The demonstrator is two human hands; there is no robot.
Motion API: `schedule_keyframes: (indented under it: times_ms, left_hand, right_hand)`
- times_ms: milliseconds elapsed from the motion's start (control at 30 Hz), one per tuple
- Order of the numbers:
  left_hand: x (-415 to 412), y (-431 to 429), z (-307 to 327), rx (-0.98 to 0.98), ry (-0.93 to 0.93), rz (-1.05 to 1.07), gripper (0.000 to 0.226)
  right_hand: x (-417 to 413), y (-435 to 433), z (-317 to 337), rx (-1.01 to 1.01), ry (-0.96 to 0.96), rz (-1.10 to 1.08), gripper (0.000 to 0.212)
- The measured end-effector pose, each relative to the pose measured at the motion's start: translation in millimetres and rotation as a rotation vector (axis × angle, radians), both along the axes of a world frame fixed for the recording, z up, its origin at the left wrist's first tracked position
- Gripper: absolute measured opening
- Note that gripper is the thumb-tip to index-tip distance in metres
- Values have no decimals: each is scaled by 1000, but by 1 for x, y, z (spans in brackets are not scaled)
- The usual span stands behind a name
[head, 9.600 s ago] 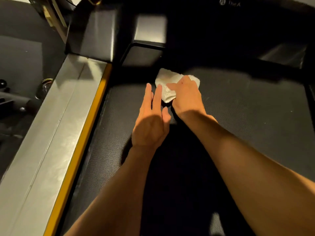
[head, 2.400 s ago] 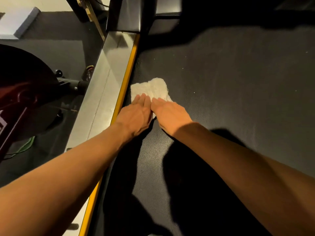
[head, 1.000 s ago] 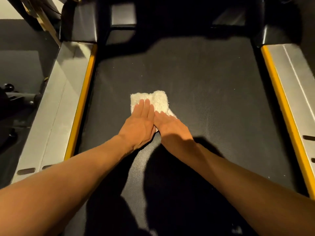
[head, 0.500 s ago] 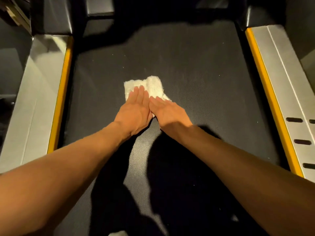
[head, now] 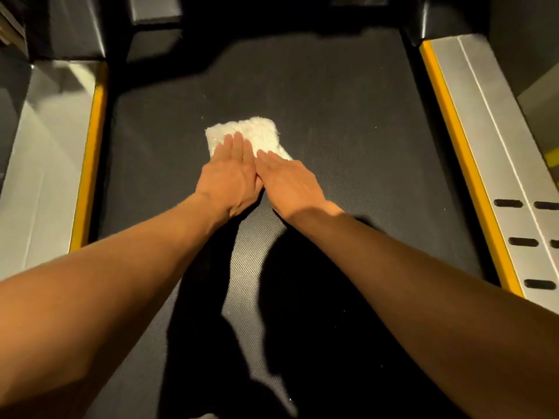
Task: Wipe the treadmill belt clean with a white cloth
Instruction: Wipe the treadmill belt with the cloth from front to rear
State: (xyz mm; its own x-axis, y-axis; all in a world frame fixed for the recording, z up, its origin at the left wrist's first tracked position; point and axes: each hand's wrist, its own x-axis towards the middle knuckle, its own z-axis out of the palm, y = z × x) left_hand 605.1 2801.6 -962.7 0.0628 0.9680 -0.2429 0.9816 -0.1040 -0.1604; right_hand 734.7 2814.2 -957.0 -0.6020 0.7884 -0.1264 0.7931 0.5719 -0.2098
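On the far left a silver side rail with a yellow inner strip borders the treadmill belt, a dark textured surface dotted with pale specks. The white cloth lies flat on the belt, about midway between the rails. The left hand and the right hand rest palms down on its near edge, flat with fingers straight and held together, the two hands touching side by side. Their arms cast dark shadows on the near belt. At right runs a second silver rail with a yellow strip and dark slots. Against the picture half a second back, hands and cloth sit further right, nearer the belt's middle.
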Motion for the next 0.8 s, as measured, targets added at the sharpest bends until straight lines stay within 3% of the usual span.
schedule_keyframes:
  times_ms: [67, 300, 500, 633, 700, 800]
  left_hand:
    - [7, -9, -8, 29, -6, -17, 68]
    - [0, 8, -13, 20, -95, 2, 66]
    - [10, -4, -24, 53, -107, -62, 85]
    - [14, -3, -27, 62, -194, -50, 65]
    - [15, 13, -28, 50, -228, -31, 64]
    - [21, 19, -26, 37, -206, -4, 64]
  right_hand:
    - [9, -5, -3, -9, -8, -21, 38]
    - [2, 13, -1, 29, -101, -32, 53]
    - [6, -2, 1, 66, -178, -76, 40]
    - [21, 6, 3, 50, -156, -108, 42]
    - [17, 18, 0, 30, -165, -83, 53]
    - [14, 18, 0, 13, -192, -106, 53]
